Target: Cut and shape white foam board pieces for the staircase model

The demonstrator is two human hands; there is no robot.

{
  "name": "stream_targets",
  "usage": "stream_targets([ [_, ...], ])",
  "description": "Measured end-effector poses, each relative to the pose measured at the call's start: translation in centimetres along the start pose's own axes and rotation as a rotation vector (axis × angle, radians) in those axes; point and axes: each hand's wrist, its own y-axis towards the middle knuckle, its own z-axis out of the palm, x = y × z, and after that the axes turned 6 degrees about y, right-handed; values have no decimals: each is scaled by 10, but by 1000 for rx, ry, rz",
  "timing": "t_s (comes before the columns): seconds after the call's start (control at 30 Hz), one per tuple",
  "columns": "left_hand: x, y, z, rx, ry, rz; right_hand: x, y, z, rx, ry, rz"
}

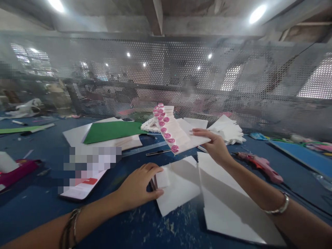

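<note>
The right hand (214,145) is gripping the pink-spotted paper (178,135) between thumb and fingers, lifting it above the table near the middle — its spotted edge is running lengthwise from 11 toward 5 o'clock. The left hand (142,183) is curving thumb and fingers around a small white piece (163,178); how firmly, I cannot tell. From the spotted paper, the scuffed blue table (145,224) is spreading below, and a perforated metal screen (166,72) is standing at 12 under bright ceiling lights (258,14). A green sheet (114,131) is lying at 9, a phone (88,183) at 8, a pink glue gun (261,166) at 4 — while the right forearm is partly covering a large white sheet (223,207) at 5.
</note>
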Motion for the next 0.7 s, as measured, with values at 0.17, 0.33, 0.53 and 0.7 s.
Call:
stream_targets([
  [0.17, 1, -3, -2, 15, -10, -13, -9, -1, -1, -14, -120, -72],
  [0.33, 3, -4, -2, 29, -20, -21, -17, -1, -4, -24, -218, -126],
  [0.53, 3, -4, -2, 19, -29, -6, -20, -2, -7, -25, -318, -149],
  [0.7, 4, -5, -2, 28, -35, -5, -19, -3, -9, -13, -387, -151],
])
